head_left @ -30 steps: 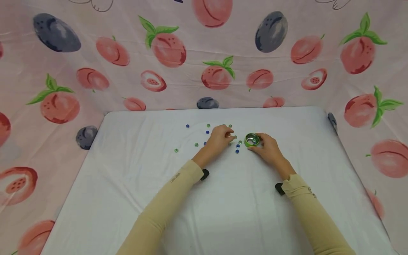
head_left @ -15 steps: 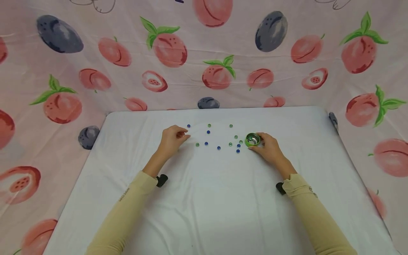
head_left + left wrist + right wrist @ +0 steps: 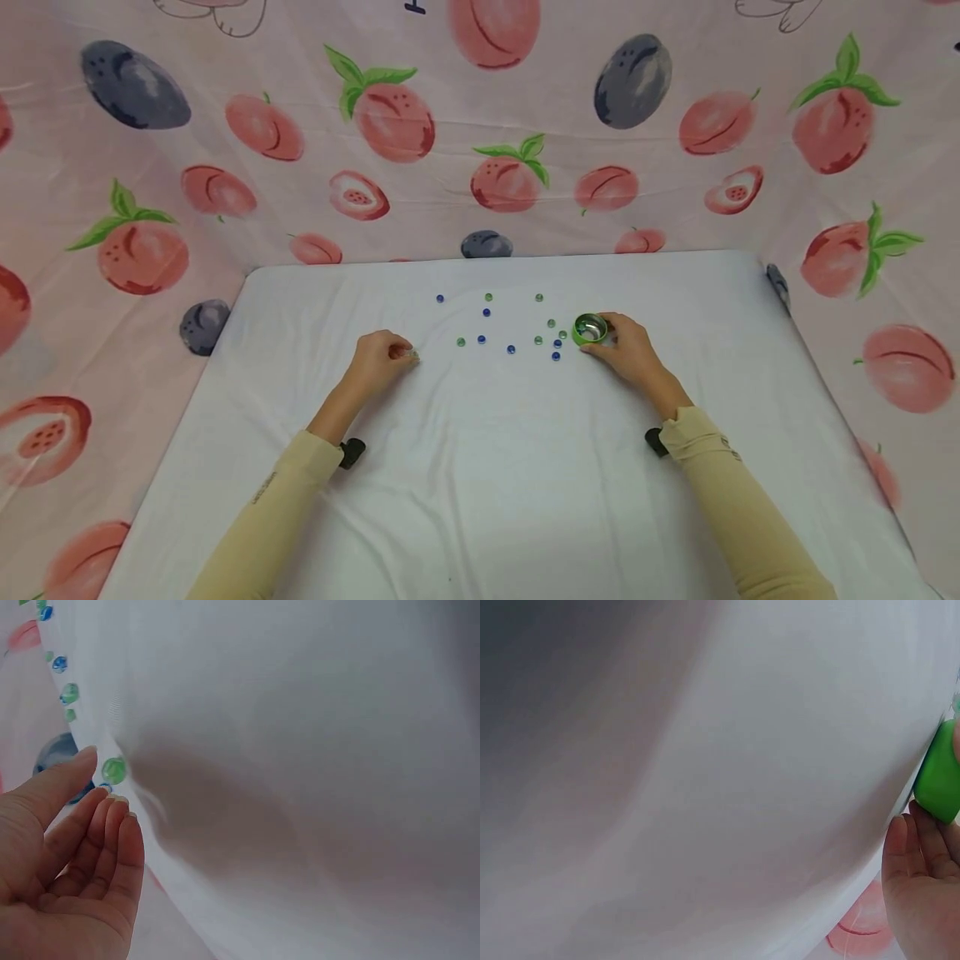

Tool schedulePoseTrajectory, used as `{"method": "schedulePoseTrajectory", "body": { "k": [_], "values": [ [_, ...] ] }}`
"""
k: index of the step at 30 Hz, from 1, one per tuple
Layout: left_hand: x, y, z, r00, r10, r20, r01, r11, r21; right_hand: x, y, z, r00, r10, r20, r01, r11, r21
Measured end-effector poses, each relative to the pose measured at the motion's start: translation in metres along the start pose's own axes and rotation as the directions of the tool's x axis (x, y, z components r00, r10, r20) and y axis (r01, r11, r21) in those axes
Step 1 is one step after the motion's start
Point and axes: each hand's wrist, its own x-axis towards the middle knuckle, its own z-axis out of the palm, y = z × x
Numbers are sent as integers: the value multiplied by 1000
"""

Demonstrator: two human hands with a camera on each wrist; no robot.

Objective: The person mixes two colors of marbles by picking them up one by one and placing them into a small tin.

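My left hand [image 3: 381, 362] is low over the left part of the white-covered table, thumb and fingers apart around a green glass marble [image 3: 114, 770]. In the left wrist view the marble sits just beyond the fingertips, not visibly pinched; whether they touch it I cannot tell. My right hand [image 3: 632, 350] holds a small round green cup [image 3: 590, 330] with a shiny metal inside, thumb on the near side and fingers on the far side. Only part of the cup's green wall [image 3: 939, 780] shows in the right wrist view. What lies inside it is too small to make out.
Several blue and green marbles are scattered between the hands, among them a blue marble [image 3: 511, 349] near the middle and a green marble [image 3: 539, 297] farther back. A few lie close to the cup's left side. Fruit-printed cloth [image 3: 420, 192] walls the table's back and sides.
My left hand has moved left from beside the cup, then down and toward me to the leftmost green marble. The right hand has stayed on the cup.
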Motion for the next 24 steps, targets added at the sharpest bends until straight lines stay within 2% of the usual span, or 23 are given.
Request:
{"method": "schedulePoseTrajectory", "body": {
  "k": [7,13,18,24],
  "values": [
    [2,-7,5,999,-3,36,2,1000,27,0,-1,0,1000,-1,-3,1,1000,-8],
    [9,1,8,1000,19,24,-19,1000,11,-1,-1,-1,1000,-6,-7,6,1000,-12],
    [24,21,13,998,57,9,-57,998,6,0,0,-1,1000,-12,-6,12,1000,-13],
    [50,68,27,996,79,28,-78,996,-41,-1,0,0,1000,-11,-6,11,1000,-21]
  ]
}}
